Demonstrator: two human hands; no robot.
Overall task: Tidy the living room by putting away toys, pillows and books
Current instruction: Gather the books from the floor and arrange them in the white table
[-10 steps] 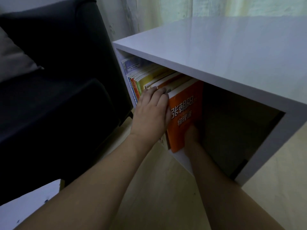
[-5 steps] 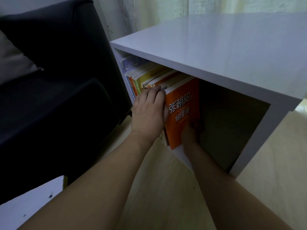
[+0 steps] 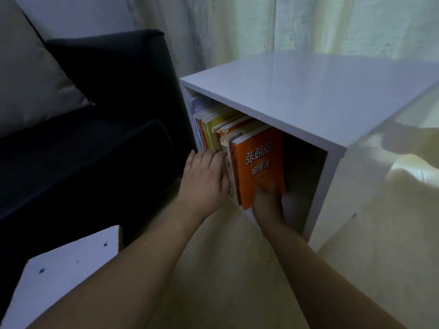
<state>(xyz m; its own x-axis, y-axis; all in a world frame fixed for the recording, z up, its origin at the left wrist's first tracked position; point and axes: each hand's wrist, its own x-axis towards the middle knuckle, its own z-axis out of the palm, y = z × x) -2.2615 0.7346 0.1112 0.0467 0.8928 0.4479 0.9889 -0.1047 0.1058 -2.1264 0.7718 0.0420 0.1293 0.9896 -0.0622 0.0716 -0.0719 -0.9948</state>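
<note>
Orange glossy book (image 3: pixel 259 162) upright in boxy white cabinet (image 3: pixel 308 96), hands pressing spines

One head-worn camera is looking forward and steeply down, sitting close above the white open-fronted cube shelf (image 3: pixel 297 96). It is facing the shelf's front opening at an angle, taking in the top panel's near-left corner, both forearms reaching in from the bottom edge, and the dark fabric sofa (image 3: pixel 95 138) on the left.
</note>
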